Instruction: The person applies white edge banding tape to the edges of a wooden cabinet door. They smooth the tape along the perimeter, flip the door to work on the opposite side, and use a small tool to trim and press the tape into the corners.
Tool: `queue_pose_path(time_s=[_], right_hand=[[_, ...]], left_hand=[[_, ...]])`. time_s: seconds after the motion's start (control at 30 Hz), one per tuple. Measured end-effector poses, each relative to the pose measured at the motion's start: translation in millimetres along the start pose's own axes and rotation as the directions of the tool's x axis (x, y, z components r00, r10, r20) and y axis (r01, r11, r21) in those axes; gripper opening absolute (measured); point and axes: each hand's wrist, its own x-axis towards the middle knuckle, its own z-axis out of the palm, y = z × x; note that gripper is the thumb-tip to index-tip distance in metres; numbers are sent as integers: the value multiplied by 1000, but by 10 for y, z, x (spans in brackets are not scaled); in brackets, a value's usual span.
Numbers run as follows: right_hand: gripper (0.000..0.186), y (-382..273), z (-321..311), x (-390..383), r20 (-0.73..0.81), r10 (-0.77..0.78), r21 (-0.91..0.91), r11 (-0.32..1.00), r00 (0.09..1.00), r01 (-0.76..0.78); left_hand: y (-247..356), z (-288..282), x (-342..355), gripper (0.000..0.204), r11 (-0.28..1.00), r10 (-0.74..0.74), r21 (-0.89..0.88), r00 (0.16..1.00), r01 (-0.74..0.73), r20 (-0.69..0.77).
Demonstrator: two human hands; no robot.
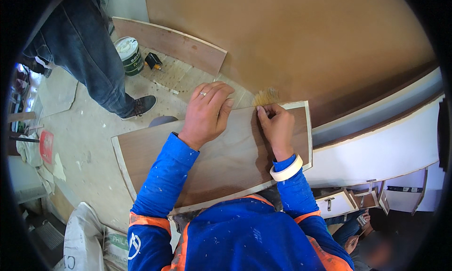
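A wood-veneer panel (212, 169) with pale edging lies in front of me. My left hand (207, 110) is above its far edge, fingers curled and thumb close to them; what they hold, if anything, I cannot make out. At the far edge near its right end, my right hand (275, 127) has thumb and forefinger pinched on the pale edging strip or something thin there; which, I cannot tell. A roll of cream tape (295, 168) hangs around my right wrist. Straw-coloured bristles (263, 95) show just beyond the panel, behind my right hand.
A standing person's legs (99, 68) are at the upper left beside a green bucket (132, 59) and a leaning board (174, 45). A large brown board (292, 40) fills the back. White curved pieces (372, 153) lie right, another person (358, 231) below them. Sacks (82, 238) sit lower left.
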Motion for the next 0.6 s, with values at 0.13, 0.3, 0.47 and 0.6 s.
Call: queue_pose_path(time_s=[0.13,0.3,0.47,0.6], right_hand=[[22,34,24,-8,-12,-44,-33,998,999,44],[21,92,51,-54,-66,-75,5,997,995,75],[18,-74,23,-86,-76,-135,-24,991,988,134],[18,-77,67,-63,-65,-197,-103,976,978,190]], left_hand=[[0,-16,12,22,1000,0,5,1000,0,-5],[-29,-15,11,23,1000,1,7,1000,-1,2],[-38,-14,5,24,1000,-6,4,1000,6,1],[-24,-13,12,24,1000,7,15,1000,-7,-5]])
